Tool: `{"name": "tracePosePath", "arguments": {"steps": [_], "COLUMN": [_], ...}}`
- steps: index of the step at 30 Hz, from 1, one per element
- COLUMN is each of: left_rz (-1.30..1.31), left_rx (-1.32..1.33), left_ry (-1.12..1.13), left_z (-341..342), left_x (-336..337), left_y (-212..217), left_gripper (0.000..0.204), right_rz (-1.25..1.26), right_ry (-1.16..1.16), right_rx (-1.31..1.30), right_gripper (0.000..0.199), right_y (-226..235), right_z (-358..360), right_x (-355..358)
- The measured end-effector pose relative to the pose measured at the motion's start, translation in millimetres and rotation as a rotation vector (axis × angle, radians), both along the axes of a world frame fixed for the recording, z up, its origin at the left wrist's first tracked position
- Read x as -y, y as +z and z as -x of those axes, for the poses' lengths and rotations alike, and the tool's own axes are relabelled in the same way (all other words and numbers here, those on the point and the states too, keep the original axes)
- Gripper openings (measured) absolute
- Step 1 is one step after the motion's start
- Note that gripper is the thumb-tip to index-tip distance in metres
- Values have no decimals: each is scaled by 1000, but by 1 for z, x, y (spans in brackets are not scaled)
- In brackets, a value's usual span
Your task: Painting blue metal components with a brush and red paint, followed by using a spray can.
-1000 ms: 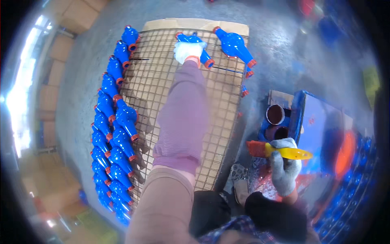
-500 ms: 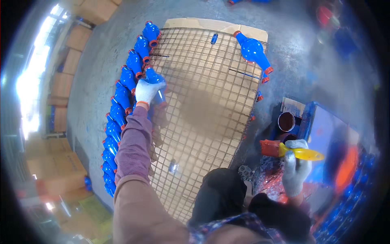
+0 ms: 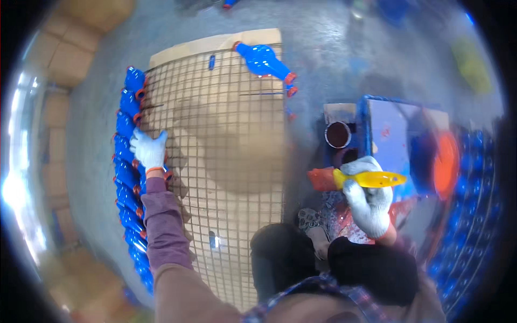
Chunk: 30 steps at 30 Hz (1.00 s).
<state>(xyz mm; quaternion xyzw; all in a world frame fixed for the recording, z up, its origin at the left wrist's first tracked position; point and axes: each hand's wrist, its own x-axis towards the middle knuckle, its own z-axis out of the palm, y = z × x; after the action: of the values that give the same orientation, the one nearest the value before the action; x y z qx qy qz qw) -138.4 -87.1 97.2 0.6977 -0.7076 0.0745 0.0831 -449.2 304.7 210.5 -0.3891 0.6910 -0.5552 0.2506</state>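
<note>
My left hand [image 3: 148, 151], in a white glove, rests at a row of glossy blue bulbous pipe fittings [image 3: 128, 175] with red-orange ends. Its thumb and fingers are spread, touching or just over the fittings; no piece shows in its grasp. The fittings lean against each other along the left edge of a wire grid [image 3: 215, 134] laid over cardboard. In my gloved right hand [image 3: 369, 202], a paintbrush [image 3: 371, 179] with a yellow handle lies level, its red-orange bristles pointing left. One larger blue fitting [image 3: 264, 60] lies at the grid's far right corner.
Right of the grid, a round can of dark red paint [image 3: 337, 134] stands by a blue-edged box [image 3: 382, 129]. An orange-red round lid or disc [image 3: 446, 164] is beyond it. Many blue pieces [image 3: 474, 183] fill the far right. Cardboard boxes [image 3: 56, 121] line the left.
My left hand has let go of the blue fitting it held over the grid's left edge and is now spread at the row. The view has shifted; the brush stays in my right hand.
</note>
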Motion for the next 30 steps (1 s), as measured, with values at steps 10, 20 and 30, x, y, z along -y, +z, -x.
{"name": "tracePosePath", "arguments": {"steps": [10,20,30], "left_rz": [-352,-269,-431], "left_rx": [-579,-637,-1482], "left_ry": [-21,101,-254], "left_z": [335,357,177], "left_x": [-25,-33,-19], "left_y": [-19,-37,-40], "left_gripper": [106,98,41], "right_rz": [49,10,7], "right_ry": [59,37,-63], "right_rx": [-41,-11,-11], "right_gripper": [23,22,21], "right_y": [3,-3,-2], "right_z": [-1,5,11], "right_x": [-3,-21,-32]}}
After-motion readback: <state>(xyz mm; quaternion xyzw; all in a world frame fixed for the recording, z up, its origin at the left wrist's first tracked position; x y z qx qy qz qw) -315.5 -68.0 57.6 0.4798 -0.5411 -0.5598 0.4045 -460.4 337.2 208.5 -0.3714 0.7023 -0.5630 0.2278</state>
